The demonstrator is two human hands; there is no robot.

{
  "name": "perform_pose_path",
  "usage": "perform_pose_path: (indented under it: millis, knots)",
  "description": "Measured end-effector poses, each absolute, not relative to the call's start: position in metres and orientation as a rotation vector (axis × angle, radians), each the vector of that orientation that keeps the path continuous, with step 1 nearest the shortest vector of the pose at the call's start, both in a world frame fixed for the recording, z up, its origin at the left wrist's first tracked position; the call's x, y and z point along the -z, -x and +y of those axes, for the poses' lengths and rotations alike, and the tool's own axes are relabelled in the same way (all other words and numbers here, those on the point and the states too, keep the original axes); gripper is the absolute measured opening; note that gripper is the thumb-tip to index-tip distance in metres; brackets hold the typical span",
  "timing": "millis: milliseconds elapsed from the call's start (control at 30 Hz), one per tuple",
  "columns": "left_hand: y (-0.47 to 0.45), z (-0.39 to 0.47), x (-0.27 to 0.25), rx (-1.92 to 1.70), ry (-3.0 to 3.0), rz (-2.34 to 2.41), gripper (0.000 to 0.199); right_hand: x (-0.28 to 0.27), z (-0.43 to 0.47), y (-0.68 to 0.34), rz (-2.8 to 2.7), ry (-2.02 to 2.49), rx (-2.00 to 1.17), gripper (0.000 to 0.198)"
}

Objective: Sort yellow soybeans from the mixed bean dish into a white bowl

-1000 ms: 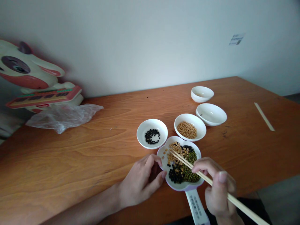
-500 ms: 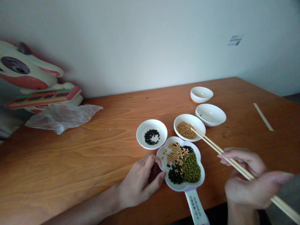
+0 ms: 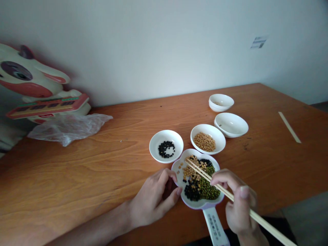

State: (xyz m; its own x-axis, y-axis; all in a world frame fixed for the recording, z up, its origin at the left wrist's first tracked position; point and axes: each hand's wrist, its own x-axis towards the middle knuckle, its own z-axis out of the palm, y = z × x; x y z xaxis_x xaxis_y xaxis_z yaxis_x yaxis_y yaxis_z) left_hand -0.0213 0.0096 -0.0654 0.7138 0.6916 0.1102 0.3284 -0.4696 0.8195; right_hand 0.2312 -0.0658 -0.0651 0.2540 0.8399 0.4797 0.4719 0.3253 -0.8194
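A pair of chopsticks [image 3: 225, 193] is held in my right hand [image 3: 239, 201], its tips down among the soybeans [image 3: 191, 172] in a flower-shaped white pan [image 3: 215, 227] with a labelled handle. Green mung beans [image 3: 208, 188] and black beans [image 3: 192, 191] lie in separate patches of the same pan. At its left rim, my left hand [image 3: 156, 198] grips the edge between thumb and curled fingers. Just behind the pan stand a white bowl [image 3: 219, 136] of soybeans and another white bowl [image 3: 153, 147] holding black beans.
Farther back are a white bowl [image 3: 237, 126] with a dark speck inside and a white bowl [image 3: 220, 106] with a few pale beans. A flat pale strip [image 3: 289, 127] lies at right. At left sit a crumpled plastic bag [image 3: 69, 128] and a cow-shaped toy keyboard [image 3: 46, 85] by the wall.
My right hand has moved left with the chopsticks. Their tips have gone from the soybean bowl to the soybeans in the pan. My left hand stays at the pan's rim.
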Motion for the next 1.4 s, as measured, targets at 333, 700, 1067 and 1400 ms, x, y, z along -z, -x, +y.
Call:
perform_pose_path:
  millis: [333,700,1067,1400]
  knots:
    - [0.022,0.0093,0.0636,-0.538,-2.07,0.775,0.011,0.0645,-0.0638,-0.2304,-1.43,1.303,-0.392,0.068]
    - [0.0221,0.0097,0.0665,-0.54,-2.068,0.764,0.01,0.0691,-0.0633,-0.2272,-1.382,1.251,-0.365,0.062]
    - [0.0244,0.0085,0.0697,-0.543,-2.076,0.759,0.011,0.0636,-0.0724,-0.2349,-1.439,1.281,-0.397,0.073]
    - [0.022,0.0103,0.0666,-0.537,-2.067,0.766,0.011,0.0649,-0.0693,-0.229,-1.426,1.275,-0.423,0.064]
